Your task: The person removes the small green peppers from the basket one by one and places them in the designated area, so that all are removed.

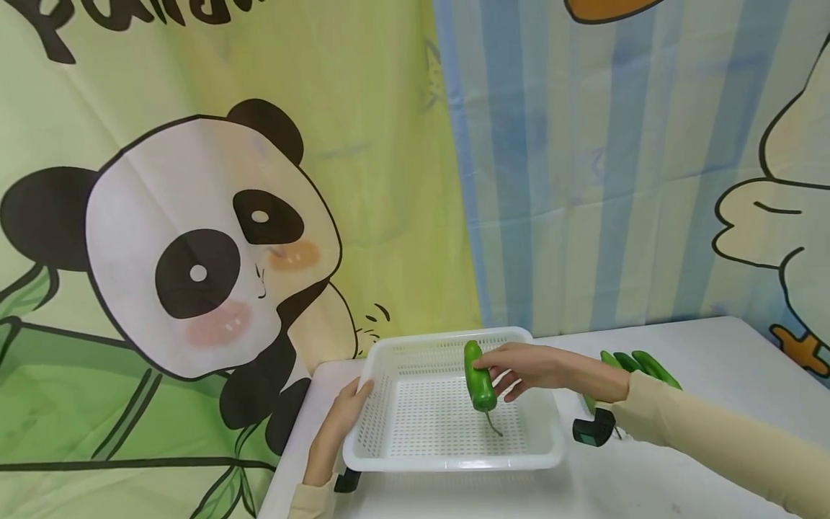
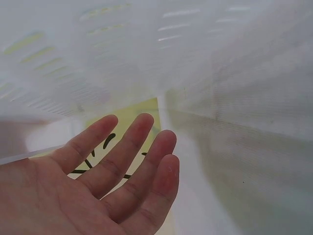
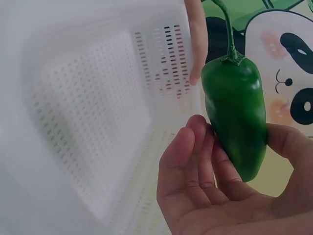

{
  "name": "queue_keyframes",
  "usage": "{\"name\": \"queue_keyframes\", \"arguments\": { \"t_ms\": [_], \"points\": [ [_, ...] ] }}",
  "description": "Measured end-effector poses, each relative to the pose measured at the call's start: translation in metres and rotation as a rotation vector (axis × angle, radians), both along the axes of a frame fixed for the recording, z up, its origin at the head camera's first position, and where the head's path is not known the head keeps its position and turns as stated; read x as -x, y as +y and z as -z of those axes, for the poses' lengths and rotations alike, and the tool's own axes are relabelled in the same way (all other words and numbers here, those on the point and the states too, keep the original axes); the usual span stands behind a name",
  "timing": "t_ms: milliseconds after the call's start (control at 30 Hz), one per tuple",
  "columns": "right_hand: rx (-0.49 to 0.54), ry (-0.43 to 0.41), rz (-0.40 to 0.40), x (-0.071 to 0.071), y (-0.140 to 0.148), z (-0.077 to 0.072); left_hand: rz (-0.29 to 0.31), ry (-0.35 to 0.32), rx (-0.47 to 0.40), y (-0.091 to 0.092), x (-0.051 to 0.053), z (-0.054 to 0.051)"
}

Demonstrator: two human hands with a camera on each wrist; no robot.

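A green pepper (image 1: 480, 378) with a long thin stem hangs over the white perforated plastic basket (image 1: 454, 463). My right hand (image 1: 521, 366) pinches it between thumb and fingers; the right wrist view shows the same pepper (image 3: 234, 107) close up, apart from the basket. At the basket's left side, my left hand (image 1: 346, 411) rests against the outer wall near the rim. Its fingers (image 2: 124, 156) look loosely extended in the left wrist view, and the thumb is hidden there. The part of the basket floor in sight holds nothing.
Several more green peppers (image 1: 642, 364) lie on the white table (image 1: 726, 375) to the right, partly hidden behind my right forearm. A curtain with a panda print (image 1: 214, 216) hangs right behind the table.
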State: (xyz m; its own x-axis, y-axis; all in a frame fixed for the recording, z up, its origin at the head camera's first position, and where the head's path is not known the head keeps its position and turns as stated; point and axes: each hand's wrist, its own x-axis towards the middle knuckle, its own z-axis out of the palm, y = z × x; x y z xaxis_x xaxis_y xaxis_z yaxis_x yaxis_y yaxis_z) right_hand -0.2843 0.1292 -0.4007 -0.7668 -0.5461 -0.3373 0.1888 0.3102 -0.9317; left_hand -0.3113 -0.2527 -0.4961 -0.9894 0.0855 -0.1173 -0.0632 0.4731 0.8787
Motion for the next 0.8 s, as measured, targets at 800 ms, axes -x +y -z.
{"name": "queue_keyframes", "arguments": {
  "t_ms": [800],
  "points": [
    [0.011,0.003,0.016,-0.01,0.103,0.004,-0.009,-0.014,0.011,0.001,-0.001,0.0]
  ]
}}
